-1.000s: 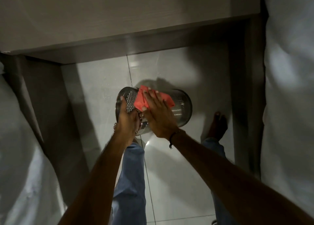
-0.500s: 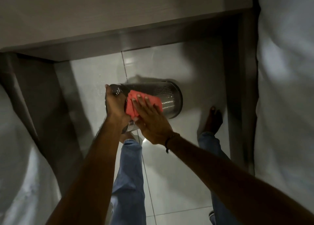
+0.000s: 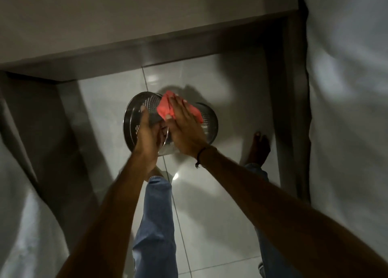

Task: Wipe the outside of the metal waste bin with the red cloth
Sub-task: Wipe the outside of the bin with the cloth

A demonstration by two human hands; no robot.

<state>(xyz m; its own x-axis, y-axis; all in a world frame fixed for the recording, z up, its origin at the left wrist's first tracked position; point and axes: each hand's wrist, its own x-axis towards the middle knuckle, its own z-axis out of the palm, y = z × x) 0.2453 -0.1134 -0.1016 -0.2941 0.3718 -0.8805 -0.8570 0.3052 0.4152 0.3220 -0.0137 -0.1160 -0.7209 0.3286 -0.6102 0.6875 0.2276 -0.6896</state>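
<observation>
The perforated metal waste bin is held up on its side above the tiled floor, its open mouth turned left and toward me. My left hand grips the rim at the mouth, fingers reaching inside. My right hand lies flat on the upper outside wall of the bin and presses the red cloth against it. The cloth pokes out past my fingertips and along the far side of my hand. Part of the bin's wall is hidden under both hands.
A grey desk top spans the back, with its panel legs on the right and left. White bedding rises on the right and more on the left. My bare foot and jeans-clad legs stand on the glossy tiles.
The bin has turned in my left hand, its mouth now facing me more. My right hand with the cloth has slid up and away over the bin's wall.
</observation>
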